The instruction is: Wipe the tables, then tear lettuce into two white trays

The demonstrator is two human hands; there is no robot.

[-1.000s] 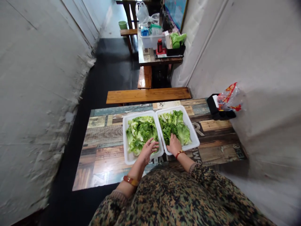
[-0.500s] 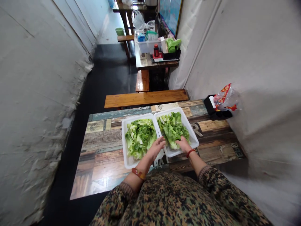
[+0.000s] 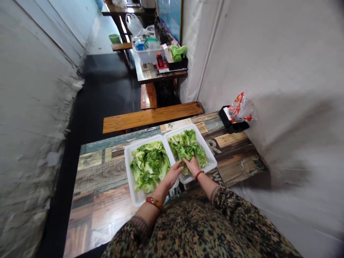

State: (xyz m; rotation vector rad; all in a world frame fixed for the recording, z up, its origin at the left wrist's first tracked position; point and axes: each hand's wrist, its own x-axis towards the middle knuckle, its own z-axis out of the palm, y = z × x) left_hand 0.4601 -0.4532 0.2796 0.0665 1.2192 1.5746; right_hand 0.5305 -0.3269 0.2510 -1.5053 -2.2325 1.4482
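Two white plastic trays stand side by side on the table, the left tray (image 3: 128,168) and the right tray (image 3: 212,157). Green lettuce (image 3: 150,163) fills the left one, and more lettuce leaves (image 3: 185,143) lie in the right one. My right hand (image 3: 192,166), with a red beaded bracelet, is at the near side of the right tray, thumb and fingers closed on lettuce there; its fingertips are partly hidden among leaves. My left hand (image 3: 173,175), with an amber bangle, hovers over the trays' adjoining rims, fingers stretched out and holding nothing, its tips close to my right thumb.
The wood-patterned table (image 3: 107,186) has a black holder (image 3: 231,123) with a red-printed plastic bag (image 3: 240,107) by the right wall. A wooden bench (image 3: 153,115) runs along the far side. Beyond it, another table (image 3: 145,73) carries a bin, a red-capped bottle (image 3: 159,60) and bags.
My right hand has moved left across the lettuce in the right tray, closer to my left hand. The camera view has turned right, so the whole scene sits further left.
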